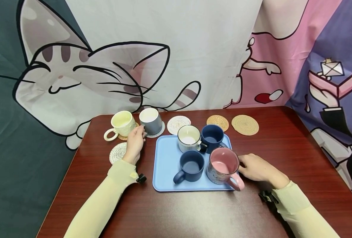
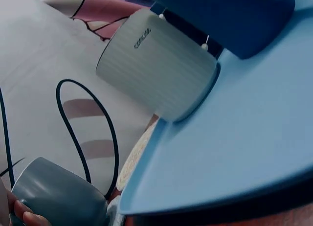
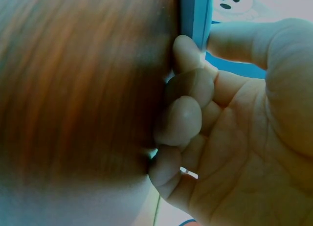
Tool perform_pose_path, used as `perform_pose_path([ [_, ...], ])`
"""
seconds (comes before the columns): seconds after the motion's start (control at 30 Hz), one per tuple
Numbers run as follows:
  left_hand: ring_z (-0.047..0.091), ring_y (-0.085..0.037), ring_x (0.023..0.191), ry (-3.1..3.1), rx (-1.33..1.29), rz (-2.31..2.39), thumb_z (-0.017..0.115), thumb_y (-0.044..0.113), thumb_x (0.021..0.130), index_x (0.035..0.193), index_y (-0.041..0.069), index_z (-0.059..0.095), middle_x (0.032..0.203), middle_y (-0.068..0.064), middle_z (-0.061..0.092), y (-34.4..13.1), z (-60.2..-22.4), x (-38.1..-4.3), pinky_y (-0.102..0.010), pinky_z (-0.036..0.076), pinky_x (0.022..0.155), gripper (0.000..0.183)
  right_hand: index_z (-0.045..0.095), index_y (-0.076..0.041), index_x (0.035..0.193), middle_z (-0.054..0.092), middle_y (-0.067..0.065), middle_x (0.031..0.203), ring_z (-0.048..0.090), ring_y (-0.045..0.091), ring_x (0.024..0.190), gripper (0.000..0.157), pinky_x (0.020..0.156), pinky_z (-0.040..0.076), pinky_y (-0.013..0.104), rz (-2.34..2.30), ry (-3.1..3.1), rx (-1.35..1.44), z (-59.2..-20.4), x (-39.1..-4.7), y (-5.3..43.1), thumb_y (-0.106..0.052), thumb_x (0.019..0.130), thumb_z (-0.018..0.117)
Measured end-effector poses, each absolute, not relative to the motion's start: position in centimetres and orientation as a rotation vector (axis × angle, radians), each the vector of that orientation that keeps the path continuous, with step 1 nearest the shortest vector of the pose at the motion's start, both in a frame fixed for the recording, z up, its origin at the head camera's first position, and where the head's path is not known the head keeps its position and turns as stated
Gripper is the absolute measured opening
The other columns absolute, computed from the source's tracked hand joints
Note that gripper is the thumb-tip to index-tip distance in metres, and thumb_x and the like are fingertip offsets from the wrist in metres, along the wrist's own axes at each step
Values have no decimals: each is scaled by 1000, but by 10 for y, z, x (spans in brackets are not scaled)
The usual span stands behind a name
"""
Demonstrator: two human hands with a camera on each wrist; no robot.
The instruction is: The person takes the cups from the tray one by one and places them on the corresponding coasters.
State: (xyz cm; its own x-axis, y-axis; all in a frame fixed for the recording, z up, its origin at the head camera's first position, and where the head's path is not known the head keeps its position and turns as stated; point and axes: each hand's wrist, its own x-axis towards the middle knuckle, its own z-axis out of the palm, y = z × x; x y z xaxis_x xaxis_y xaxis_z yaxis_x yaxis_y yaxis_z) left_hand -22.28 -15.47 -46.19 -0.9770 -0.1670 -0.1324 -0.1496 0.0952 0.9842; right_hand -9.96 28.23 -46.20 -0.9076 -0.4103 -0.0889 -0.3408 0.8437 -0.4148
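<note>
My left hand (image 1: 135, 143) pinches the handle of a grey mug (image 1: 150, 122), white inside, which stands upright on a light coaster (image 1: 161, 132) at the back left. In the left wrist view the grey mug (image 2: 58, 194) shows at the lower left with fingertips at its handle. My right hand (image 1: 257, 168) holds the right edge of a light blue tray (image 1: 166, 175), thumb above and curled fingers below, as the right wrist view shows at the tray rim (image 3: 194, 20). On the tray stand a cream mug (image 1: 189, 137), two navy mugs and a pink mug (image 1: 223, 162).
A pale yellow mug (image 1: 123, 123) stands on a woven coaster left of the grey mug. A white coaster (image 1: 117, 152) lies in front of it, partly behind my left hand. Another white coaster (image 1: 178, 124) and two tan coasters lie along the back. A printed curtain (image 1: 208, 66) hangs behind the table.
</note>
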Motion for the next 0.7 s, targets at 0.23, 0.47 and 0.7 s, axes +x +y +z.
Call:
perform_pose_path([
  [0.23, 49, -22, 87, -2347, 355, -2055, 43, 29, 110, 84, 8, 51, 80, 0, 48, -157, -463, -228, -27, 45, 75, 34, 72, -25, 87, 64, -14, 74, 61, 4, 72, 11, 68, 52, 32, -589, 2851, -575, -462, -100, 283, -20, 96, 68],
  [0.47, 50, -20, 89, -2373, 362, -2053, 43, 30, 110, 91, 3, 54, 81, 2, 49, -157, -465, -231, -28, 46, 78, 35, 72, -24, 88, 64, -14, 74, 61, 5, 73, 11, 69, 52, 33, -596, 2846, -576, -461, -99, 282, -20, 97, 68],
  [0.7, 51, -20, 90, -2387, 362, -2045, 43, 31, 111, 92, 5, 55, 82, 2, 50, -159, -468, -232, -28, 47, 79, 34, 72, -25, 87, 65, -14, 75, 62, 5, 73, 11, 69, 52, 34, -595, 2845, -577, -462, -99, 282, -20, 96, 68],
])
